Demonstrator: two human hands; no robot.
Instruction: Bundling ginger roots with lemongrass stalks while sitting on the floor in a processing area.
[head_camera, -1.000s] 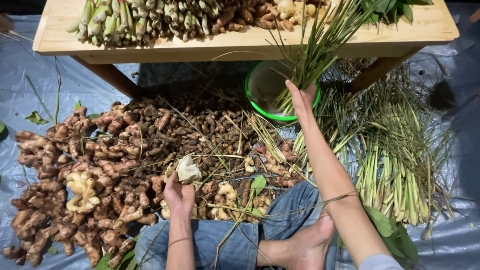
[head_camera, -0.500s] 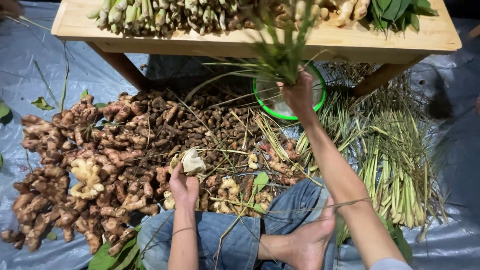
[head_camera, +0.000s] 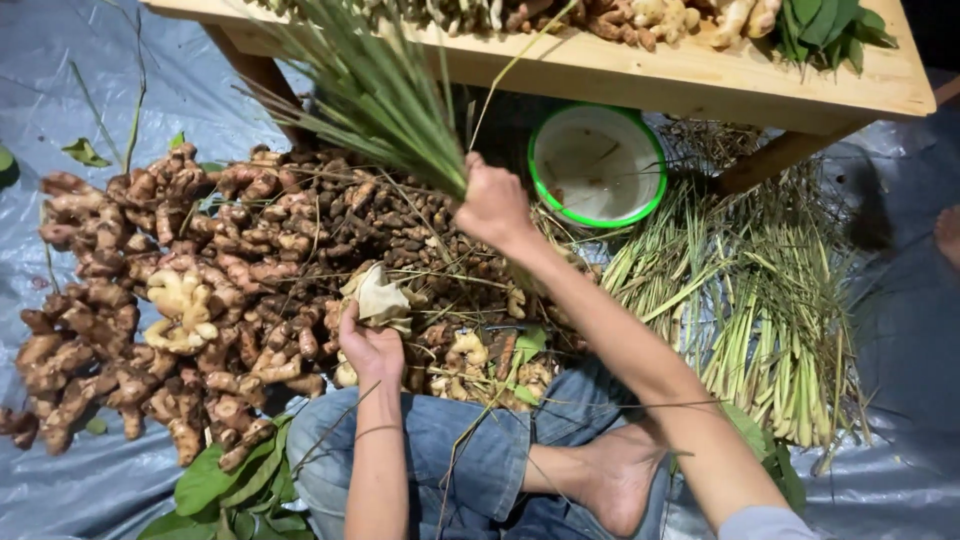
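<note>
Sitting cross-legged on a grey plastic sheet (head_camera: 60, 480), the person shows blue jeans (head_camera: 450, 450) and a bare foot (head_camera: 615, 480) at the bottom of the view, with broad green leaves (head_camera: 225, 490) lying just beside the left knee. The left hand (head_camera: 370, 345) is closed around a pale, crumpled dry husk (head_camera: 380, 295), held low over the heap straight ahead of the knees. That heap is a wide spread of ginger and galangal roots (head_camera: 150, 300), lighter knobby pieces on the left and darker, smaller rhizomes (head_camera: 380, 215) toward the middle. To the right of the legs, loose lemongrass stalks (head_camera: 770, 320) lie in a thick layer on the sheet. Farther out, the right hand (head_camera: 492, 205) is clenched tight on the stem end of a lemongrass bundle (head_camera: 370, 90), raised above the roots, its green blades fanning up and to the left across the table edge. Just right of that hand a green-rimmed white bowl (head_camera: 598, 165) sits on the ground. Beyond it stands a low wooden table (head_camera: 700, 85) carrying more roots and dark green leaves (head_camera: 825, 25).
</note>
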